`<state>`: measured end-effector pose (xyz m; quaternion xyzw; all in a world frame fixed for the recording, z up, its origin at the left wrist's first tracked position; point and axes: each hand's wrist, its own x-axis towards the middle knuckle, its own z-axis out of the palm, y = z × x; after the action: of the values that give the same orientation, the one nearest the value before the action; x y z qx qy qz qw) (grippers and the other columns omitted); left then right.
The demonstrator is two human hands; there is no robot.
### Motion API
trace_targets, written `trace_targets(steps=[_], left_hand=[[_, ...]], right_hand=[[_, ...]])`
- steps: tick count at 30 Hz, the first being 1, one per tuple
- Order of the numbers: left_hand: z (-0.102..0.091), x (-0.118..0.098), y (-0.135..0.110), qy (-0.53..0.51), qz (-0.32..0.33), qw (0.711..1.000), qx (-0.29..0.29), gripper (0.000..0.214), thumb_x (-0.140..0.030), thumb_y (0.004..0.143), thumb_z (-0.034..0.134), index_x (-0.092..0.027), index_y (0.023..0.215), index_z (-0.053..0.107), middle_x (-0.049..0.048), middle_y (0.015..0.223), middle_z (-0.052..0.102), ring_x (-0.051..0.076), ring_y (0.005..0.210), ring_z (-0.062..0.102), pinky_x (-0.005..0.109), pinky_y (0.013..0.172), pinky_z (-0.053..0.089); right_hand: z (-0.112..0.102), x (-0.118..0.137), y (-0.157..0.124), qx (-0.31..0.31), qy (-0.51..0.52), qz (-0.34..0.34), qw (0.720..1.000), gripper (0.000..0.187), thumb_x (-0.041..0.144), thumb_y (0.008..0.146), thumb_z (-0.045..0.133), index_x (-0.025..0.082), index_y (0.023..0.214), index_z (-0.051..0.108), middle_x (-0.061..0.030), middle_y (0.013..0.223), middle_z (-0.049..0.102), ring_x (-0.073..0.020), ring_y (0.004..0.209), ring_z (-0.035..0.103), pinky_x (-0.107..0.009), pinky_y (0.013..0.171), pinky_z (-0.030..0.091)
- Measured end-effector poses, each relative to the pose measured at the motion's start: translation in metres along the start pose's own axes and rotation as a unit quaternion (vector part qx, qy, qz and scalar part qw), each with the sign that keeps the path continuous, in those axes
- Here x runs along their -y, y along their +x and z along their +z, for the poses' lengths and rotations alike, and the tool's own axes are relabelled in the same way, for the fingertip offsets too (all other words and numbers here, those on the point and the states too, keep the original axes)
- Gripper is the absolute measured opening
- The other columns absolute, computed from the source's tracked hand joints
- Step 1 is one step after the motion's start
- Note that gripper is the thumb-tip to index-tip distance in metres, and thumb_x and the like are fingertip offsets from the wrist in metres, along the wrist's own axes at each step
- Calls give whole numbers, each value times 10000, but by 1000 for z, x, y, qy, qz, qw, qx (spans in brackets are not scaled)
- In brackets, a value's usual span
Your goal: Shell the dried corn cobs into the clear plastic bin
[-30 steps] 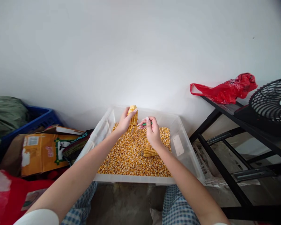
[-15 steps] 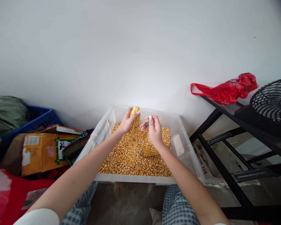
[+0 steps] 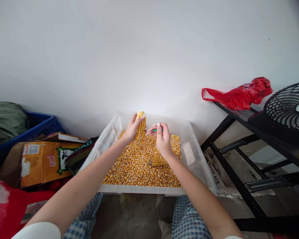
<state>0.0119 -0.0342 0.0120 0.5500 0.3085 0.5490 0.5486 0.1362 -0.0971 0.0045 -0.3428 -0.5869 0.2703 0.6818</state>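
Observation:
My left hand [image 3: 132, 128] is wrapped round a yellow corn cob [image 3: 140, 126], held upright and slightly tilted over the bin. Just to its right, my right hand [image 3: 162, 135] is closed on a thin green-handled tool [image 3: 154, 130]; its tip points at the cob, and I cannot tell whether it touches. Below both hands, loose corn kernels [image 3: 137, 166] cover the floor of a clear plastic bin [image 3: 201, 166]. A second corn cob [image 3: 158, 161] lies on the kernels, partly hidden by my right wrist.
To the left are a blue crate [image 3: 43, 124] with a green sack [image 3: 7, 121] and an orange cardboard box [image 3: 41, 166]. A black rack [image 3: 235, 172] at the right carries a red plastic bag [image 3: 239, 96] and a black fan [image 3: 286, 109]. The white wall [image 3: 149, 59] stands behind.
The held cob and my left hand have shifted slightly left. The green tool now lies more level, its tip toward the cob. The whole view has moved a little.

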Motion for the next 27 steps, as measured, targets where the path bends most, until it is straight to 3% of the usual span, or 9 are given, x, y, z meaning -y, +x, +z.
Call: trace_targets(steps=[20,27], left_hand=[[0,7,0,61,27,998,-13,378,-490,761,543,-194,986,474,-10,705,524,140,592,564,241,516,441],[-3,8,0,217,100,970,-38,351,-487,797,493,-180,967,512,8,793,532,153,745,527,258,682,418]], right_hand=[[1,-10,-12,30,-34,-30,999,149,312,918,374,202,911,474,-29,812,620,-121,734,618,-297,705,545],[-2,-13,-6,22,-30,1,999,187,370,910,378,204,900,465,1,715,603,-98,598,580,-256,609,530]])
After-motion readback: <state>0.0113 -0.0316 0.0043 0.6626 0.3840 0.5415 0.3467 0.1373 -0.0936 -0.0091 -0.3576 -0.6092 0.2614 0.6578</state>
